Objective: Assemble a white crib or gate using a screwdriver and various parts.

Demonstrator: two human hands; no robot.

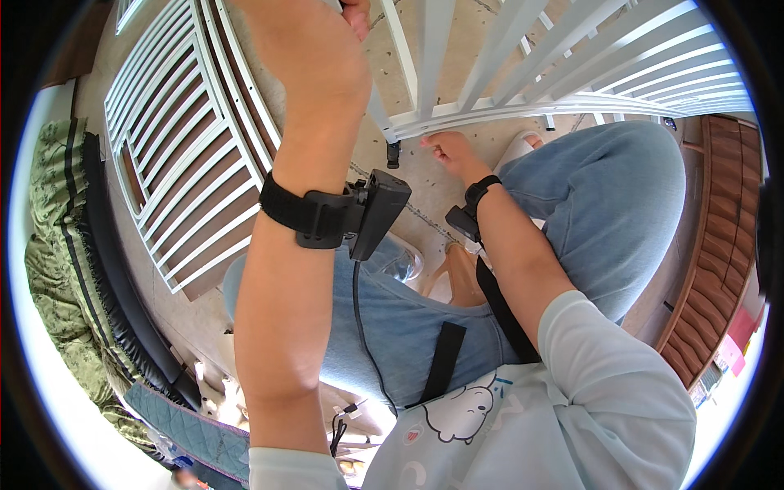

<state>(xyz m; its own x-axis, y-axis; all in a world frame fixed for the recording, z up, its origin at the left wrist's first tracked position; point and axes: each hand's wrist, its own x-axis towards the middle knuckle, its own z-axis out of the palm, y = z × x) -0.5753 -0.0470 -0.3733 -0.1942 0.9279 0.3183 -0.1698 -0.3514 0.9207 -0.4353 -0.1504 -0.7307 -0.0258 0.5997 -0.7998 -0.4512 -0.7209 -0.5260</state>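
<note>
A white slatted crib frame (457, 110) stands upright in front of me, with a black caster (394, 155) under its near corner. My left arm reaches up across the view. At the upper edge, my left hand (353, 18) is closed around the frame's corner post, partly cut off by the picture's edge. Low down, just below the bottom rail and right of the caster, is my right hand (451, 152). Its fingers are curled together, and whatever they hold, if anything, is too small to make out. Both wrists carry black strapped devices.
Another white slatted panel (175, 155) lies on the tiled floor to the left, beside long white rails (241, 73). Green camouflage cloth (57, 196) and a dark padded edge line the far left. A brown wavy-patterned panel (710, 261) stands along the right.
</note>
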